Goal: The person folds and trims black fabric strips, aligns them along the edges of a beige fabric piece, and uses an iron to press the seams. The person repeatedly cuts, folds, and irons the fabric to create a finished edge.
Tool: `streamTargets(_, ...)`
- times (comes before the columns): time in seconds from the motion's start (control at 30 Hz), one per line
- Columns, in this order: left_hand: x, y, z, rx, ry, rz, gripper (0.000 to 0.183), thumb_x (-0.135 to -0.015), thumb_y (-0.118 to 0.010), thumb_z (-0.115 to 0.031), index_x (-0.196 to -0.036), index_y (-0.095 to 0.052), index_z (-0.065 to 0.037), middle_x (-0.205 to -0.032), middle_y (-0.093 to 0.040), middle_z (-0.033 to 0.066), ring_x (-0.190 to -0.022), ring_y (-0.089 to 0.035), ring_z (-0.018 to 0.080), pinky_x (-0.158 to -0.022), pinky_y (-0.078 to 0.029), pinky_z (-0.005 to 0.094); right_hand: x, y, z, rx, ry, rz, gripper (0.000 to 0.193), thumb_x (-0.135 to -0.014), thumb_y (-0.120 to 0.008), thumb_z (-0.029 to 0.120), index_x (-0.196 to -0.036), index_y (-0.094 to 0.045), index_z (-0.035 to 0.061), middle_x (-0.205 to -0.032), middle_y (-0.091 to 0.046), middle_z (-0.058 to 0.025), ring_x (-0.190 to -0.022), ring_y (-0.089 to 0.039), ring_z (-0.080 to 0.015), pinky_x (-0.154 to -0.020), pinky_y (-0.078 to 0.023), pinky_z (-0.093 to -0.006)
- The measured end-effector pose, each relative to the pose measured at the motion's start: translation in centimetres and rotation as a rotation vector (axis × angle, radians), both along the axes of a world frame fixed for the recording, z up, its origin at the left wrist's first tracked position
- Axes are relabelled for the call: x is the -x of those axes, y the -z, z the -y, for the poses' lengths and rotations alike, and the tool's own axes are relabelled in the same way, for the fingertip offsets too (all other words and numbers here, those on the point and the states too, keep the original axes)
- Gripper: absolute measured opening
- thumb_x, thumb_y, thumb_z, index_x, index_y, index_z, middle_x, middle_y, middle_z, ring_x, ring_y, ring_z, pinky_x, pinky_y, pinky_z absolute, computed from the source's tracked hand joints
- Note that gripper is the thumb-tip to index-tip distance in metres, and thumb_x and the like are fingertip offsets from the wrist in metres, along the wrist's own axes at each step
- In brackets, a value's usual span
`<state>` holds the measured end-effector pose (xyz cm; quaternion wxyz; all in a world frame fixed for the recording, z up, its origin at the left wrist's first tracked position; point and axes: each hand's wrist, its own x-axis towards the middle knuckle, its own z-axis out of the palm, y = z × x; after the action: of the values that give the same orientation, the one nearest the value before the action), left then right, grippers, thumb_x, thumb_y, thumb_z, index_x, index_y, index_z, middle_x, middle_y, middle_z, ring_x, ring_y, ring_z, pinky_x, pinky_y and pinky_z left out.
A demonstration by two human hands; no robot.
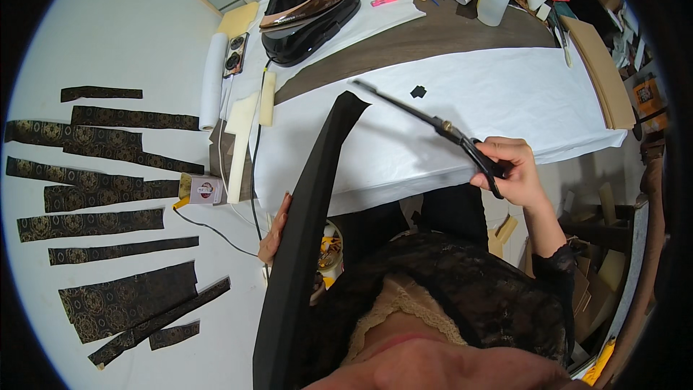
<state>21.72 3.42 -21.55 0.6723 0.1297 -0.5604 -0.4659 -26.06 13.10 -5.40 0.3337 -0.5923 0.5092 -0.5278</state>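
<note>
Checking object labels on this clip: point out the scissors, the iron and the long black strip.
Scissors (447, 128): head view, on the pivot.
Iron (317, 10): head view, on its body.
Long black strip (303, 220): head view, mid-length.

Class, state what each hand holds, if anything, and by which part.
The right hand holds scissors by their black handles. The left hand is at the left edge of the long black strip; whether it grips cannot be told.

Head cam, left fisheye: faces steeply down and forward over wearer's torso (491, 292), left hand (274, 235), right hand (514, 166), white-covered worktable (491, 101); close range.
</note>
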Motion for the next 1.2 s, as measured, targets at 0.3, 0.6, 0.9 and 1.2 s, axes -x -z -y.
streamTargets(0.3,6.7,-5.0,-1.4,-0.038,0.151,-0.184,0.042,-0.097,-0.050,-0.024,-0.134,-0.051,-0.004,-0.137,-0.052,0.0076,-0.127,-0.047,0.0241,-0.110,-0.033,0.0428,-4.8,3.6,-0.1,0.193,0.180,0.121,0.054,-0.071,-0.082,0.007,-0.121,-0.065,0.0004,-0.075,-0.052,0.0005,-0.063,-0.043,-0.0065,-0.054,-0.033,-0.0210)
streamTargets(0.6,8.0,-1.8,-2.4,-0.249,-0.214,-0.152,0.040,-0.098,-0.050,-0.020,-0.134,-0.049,-0.004,-0.134,-0.052,0.0078,-0.124,-0.049,0.0216,-0.105,-0.038,0.0355,-9.7,4.9,3.1,0.284,0.259,0.084,0.054,-0.068,-0.084,0.004,-0.116,-0.064,-0.0051,-0.077,-0.053,-0.0023,-0.058,-0.041,-0.0045,-0.049,-0.033,-0.0190)
streamTargets(0.9,9.6,-4.0,-3.1,-0.283,-0.185,-0.225,0.037,-0.088,-0.055,0.011,-0.123,-0.055,-0.001,-0.125,-0.057,0.0079,-0.115,-0.053,0.0192,-0.103,-0.042,0.0347,-10.7,4.0,4.1,0.199,0.255,0.086,0.047,-0.070,-0.081,0.002,-0.113,-0.064,-0.0070,-0.073,-0.050,-0.0003,-0.059,-0.041,-0.0052,-0.051,-0.032,-0.0200)
streamTargets(1.2,11.0,-5.0,-3.2,-0.255,-0.318,-0.127,0.040,-0.087,-0.057,0.012,-0.125,-0.054,-0.001,-0.125,-0.057,0.0080,-0.116,-0.053,0.0198,-0.102,-0.043,0.0351,-10.8,4.2,3.8,0.156,0.236,0.115,0.047,-0.070,-0.080,0.000,-0.113,-0.064,-0.0077,-0.072,-0.048,0.0002,-0.061,-0.041,-0.0059,-0.053,-0.031,-0.0210)
